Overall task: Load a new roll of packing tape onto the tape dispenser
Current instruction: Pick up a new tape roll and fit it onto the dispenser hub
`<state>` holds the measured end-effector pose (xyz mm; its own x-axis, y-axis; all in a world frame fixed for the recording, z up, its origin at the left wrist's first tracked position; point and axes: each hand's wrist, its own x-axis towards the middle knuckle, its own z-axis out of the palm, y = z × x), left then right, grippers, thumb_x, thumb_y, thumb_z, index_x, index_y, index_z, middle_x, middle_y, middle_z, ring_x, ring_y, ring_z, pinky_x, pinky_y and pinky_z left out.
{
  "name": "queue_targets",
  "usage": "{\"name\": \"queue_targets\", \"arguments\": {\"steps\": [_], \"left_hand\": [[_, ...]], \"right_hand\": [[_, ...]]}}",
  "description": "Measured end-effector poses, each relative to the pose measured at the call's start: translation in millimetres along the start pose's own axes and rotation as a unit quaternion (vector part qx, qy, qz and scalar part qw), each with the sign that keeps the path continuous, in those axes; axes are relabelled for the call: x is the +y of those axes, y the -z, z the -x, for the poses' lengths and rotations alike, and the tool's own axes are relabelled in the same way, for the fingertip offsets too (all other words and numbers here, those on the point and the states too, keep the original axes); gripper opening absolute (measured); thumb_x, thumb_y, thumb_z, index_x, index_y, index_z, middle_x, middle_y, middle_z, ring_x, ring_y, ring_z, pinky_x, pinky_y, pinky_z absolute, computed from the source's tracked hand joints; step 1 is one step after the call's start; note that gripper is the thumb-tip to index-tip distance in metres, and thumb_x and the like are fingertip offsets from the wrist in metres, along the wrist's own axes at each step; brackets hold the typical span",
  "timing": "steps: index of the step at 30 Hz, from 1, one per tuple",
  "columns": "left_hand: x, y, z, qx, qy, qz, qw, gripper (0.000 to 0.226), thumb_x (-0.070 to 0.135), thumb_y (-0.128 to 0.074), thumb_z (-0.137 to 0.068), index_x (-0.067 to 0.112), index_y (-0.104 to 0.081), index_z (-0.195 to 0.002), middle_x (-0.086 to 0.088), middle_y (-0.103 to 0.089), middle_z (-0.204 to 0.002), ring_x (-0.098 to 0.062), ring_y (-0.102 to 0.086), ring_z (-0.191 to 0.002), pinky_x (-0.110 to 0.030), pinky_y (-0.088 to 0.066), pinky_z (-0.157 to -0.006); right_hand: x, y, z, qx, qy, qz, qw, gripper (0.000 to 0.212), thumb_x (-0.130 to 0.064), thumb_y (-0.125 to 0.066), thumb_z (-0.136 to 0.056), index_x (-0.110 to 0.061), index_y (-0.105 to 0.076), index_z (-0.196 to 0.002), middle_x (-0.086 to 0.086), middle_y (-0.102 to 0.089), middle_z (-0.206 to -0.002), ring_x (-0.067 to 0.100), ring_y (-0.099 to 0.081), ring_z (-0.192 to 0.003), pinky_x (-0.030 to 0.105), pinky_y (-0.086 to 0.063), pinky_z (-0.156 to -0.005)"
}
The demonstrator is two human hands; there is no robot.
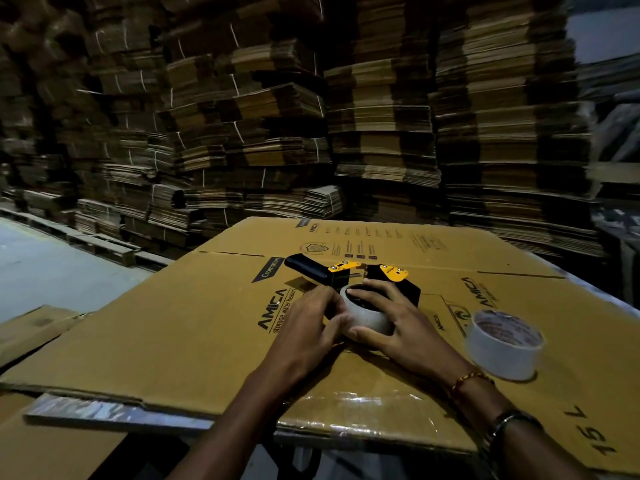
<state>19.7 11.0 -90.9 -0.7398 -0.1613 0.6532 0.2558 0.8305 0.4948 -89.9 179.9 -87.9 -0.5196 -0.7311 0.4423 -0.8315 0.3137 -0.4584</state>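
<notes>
A black and yellow tape dispenser (349, 271) lies on its side on a flattened cardboard box (194, 327), its handle pointing to the far left. A thin, pale tape roll (367, 315) sits on the dispenser's hub. My left hand (311, 327) presses the roll's left side with its fingertips. My right hand (391, 320) wraps around the roll's right and near side, thumb at the front. A fuller clear tape roll (502, 344) stands flat on the cardboard to the right, apart from both hands.
Tall stacks of bundled flat cardboard (311, 116) fill the background. More cardboard sheets (31, 327) lie to the left, lower down. A taped edge (363, 414) of the box runs along the near side. Pale floor (41, 268) shows at the left.
</notes>
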Motion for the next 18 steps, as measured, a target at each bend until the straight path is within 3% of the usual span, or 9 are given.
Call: {"name": "queue_targets", "arguments": {"steps": [5,9,11,14,18], "left_hand": [[-0.6,0.2,-0.4,0.004,-0.031,-0.033,0.999,0.004,0.018,-0.061,-0.096,0.02,-0.057,-0.096,0.011,-0.054,-0.095,0.01,-0.048,-0.089,-0.005,-0.037,-0.076],[-1.3,0.1,3.7,-0.011,-0.001,-0.004,1.0,0.011,0.032,-0.061,-0.095,0.022,-0.058,-0.098,0.011,-0.056,-0.098,0.0,-0.052,-0.093,-0.024,-0.049,-0.078],[0.1,-0.4,5.7,-0.026,0.018,-0.01,0.999,0.019,0.042,-0.063,-0.091,0.025,-0.057,-0.098,0.013,-0.056,-0.098,-0.001,-0.053,-0.093,-0.026,-0.051,-0.08],[0.5,-1.4,6.0,-0.032,0.017,-0.022,0.999,0.019,0.04,-0.064,-0.092,0.024,-0.057,-0.099,0.012,-0.057,-0.098,-0.002,-0.054,-0.091,-0.03,-0.053,-0.08],[0.2,-1.6,6.8,-0.026,-0.014,-0.049,0.998,0.011,0.031,-0.059,-0.096,0.022,-0.056,-0.103,0.011,-0.056,-0.101,-0.004,-0.052,-0.089,-0.018,-0.045,-0.078]], "right_hand": [[-0.6,-0.3,-0.7,0.004,0.0,0.004,1.0,0.059,-0.053,-0.068,-0.086,-0.051,-0.045,-0.14,-0.022,-0.027,-0.153,0.013,-0.036,-0.136,0.039,-0.042,-0.109],[-0.1,-0.5,-0.7,0.0,-0.002,0.004,1.0,0.058,-0.053,-0.066,-0.087,-0.051,-0.044,-0.141,-0.021,-0.025,-0.154,0.012,-0.035,-0.135,0.034,-0.04,-0.108],[0.1,-0.3,-1.0,-0.002,-0.003,0.006,1.0,0.058,-0.056,-0.064,-0.087,-0.052,-0.043,-0.141,-0.021,-0.025,-0.154,0.012,-0.035,-0.135,0.035,-0.04,-0.108],[0.7,-0.3,-0.4,-0.002,-0.005,0.004,1.0,0.059,-0.057,-0.065,-0.087,-0.054,-0.042,-0.141,-0.023,-0.024,-0.154,0.012,-0.035,-0.135,0.037,-0.04,-0.109],[0.7,0.3,-0.4,-0.01,-0.005,0.011,1.0,0.065,-0.056,-0.069,-0.083,-0.054,-0.04,-0.141,-0.023,-0.022,-0.154,0.014,-0.033,-0.136,0.04,-0.038,-0.111]]}}
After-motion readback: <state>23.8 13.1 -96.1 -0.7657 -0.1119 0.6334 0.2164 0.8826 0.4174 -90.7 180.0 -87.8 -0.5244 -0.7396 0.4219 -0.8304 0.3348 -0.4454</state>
